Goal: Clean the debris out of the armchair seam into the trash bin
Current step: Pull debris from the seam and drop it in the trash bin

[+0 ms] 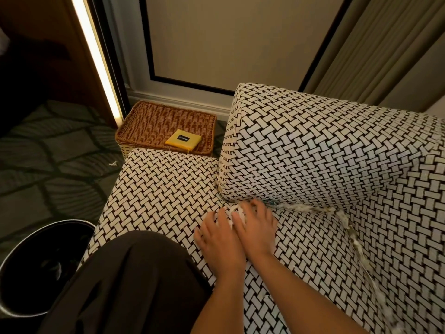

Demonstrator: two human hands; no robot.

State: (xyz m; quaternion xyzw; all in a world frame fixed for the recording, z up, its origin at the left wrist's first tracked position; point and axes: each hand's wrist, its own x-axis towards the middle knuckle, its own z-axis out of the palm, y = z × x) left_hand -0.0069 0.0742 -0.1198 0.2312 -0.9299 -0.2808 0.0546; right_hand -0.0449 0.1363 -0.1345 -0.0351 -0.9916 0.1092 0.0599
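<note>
The armchair point(313, 150) has a black-and-white woven pattern. Pale paper debris point(303, 208) lies along the seam under the backrest and runs down the right-hand seam point(356, 247). Both hands rest on the seat cushion at the seam's left end. A small heap of white scraps point(237, 211) shows between them. My right hand point(257, 227) curls its fingers over that heap. My left hand point(219, 239) lies flat beside it, fingers spread against the scraps. The round black trash bin point(14, 251) stands on the floor at the lower left, beside the chair.
A brown wicker basket point(149, 121) with a yellow packet point(183, 140) on it stands behind the left armrest point(168, 169). One white scrap point(112, 163) lies on the dark patterned carpet. My dark-clothed leg point(134, 285) is between the bin and the seat. Curtains hang at the right.
</note>
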